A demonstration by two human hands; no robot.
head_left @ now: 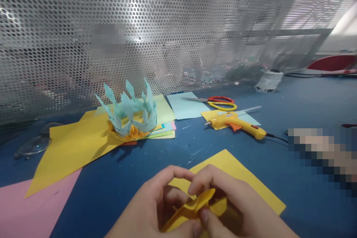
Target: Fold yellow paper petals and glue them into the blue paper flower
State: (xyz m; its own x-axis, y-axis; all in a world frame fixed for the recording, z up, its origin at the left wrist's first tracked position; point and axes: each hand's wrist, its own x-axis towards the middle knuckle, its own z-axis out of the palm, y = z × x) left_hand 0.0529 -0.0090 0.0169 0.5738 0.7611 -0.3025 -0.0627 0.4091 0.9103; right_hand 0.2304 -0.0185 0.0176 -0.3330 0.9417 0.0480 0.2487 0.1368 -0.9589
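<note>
At the bottom centre, my left hand (150,208) and my right hand (231,204) meet over a folded piece of yellow-orange paper (192,206). Fingers of both hands are curled and pinched on it, thumbs pressing its creases. Under the hands lies a yellow paper sheet (251,182) on the blue table (156,163). Farther back on the left stands a light-blue paper crown shape (131,113) with an orange paper flower (134,132) at its base.
A yellow glue gun (237,123) with its cord lies right of centre, with red-and-yellow scissors (220,102) behind it. Yellow (75,145), pink (30,208) and light-blue (186,105) sheets are spread about. A perforated metal screen (178,26) closes the back.
</note>
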